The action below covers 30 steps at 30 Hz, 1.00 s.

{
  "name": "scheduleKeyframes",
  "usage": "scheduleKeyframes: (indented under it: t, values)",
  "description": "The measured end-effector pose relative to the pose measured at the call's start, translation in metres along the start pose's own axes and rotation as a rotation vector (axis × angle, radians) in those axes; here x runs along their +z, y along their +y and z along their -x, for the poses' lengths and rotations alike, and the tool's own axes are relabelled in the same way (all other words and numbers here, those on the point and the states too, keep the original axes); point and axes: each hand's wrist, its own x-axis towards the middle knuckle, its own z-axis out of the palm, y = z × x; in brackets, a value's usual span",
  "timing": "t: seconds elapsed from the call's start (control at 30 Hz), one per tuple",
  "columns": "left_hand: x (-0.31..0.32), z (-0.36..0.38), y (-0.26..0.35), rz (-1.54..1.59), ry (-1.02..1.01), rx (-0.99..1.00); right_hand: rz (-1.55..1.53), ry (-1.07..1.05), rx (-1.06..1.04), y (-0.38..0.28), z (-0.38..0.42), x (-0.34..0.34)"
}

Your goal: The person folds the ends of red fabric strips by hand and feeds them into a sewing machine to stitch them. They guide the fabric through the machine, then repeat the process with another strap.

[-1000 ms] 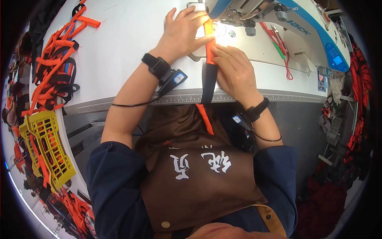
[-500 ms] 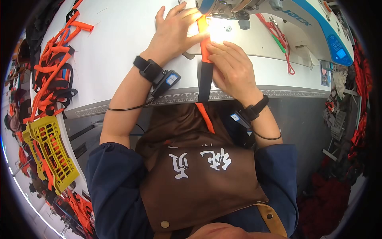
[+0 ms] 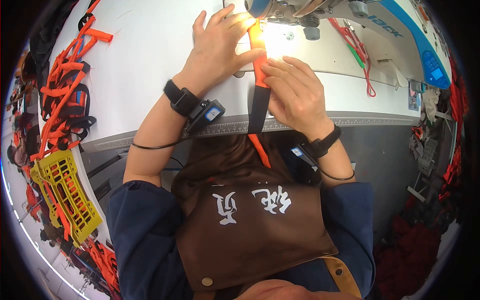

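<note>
An orange and black webbing strap [image 3: 259,102] runs from under the sewing machine head [image 3: 295,12] toward my body, its black part crossing the table edge. My left hand [image 3: 217,47] lies left of the strap with fingers spread, the thumb resting on the orange part and the fingertips close to the lit needle area. On the other side, my right hand [image 3: 295,92] pinches the strap's right edge near where orange meets black; its thumb is hidden. The needle and presser foot are lost in the lamp's glare.
Orange and black straps [image 3: 65,95] lie heaped at the table's left. Below them hangs a yellow plastic basket [image 3: 67,195]. Red-handled snips and a green tool [image 3: 356,52] lie right of the needle. A metal ruler [image 3: 215,127] follows the table's front edge.
The view has shifted slightly, so machine and table edge appear a little lower. Both hands keep nearly the same hold by the strap; the right fingers look slightly more raised.
</note>
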Motion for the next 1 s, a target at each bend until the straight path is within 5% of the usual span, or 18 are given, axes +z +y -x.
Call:
scheduleKeyframes:
  t: [1.0]
  values:
    - [-0.0046, -0.0001, 0.002, 0.014, -0.026, -0.01, 0.0, 0.014, 0.0, -0.0004, 0.0016, 0.0008]
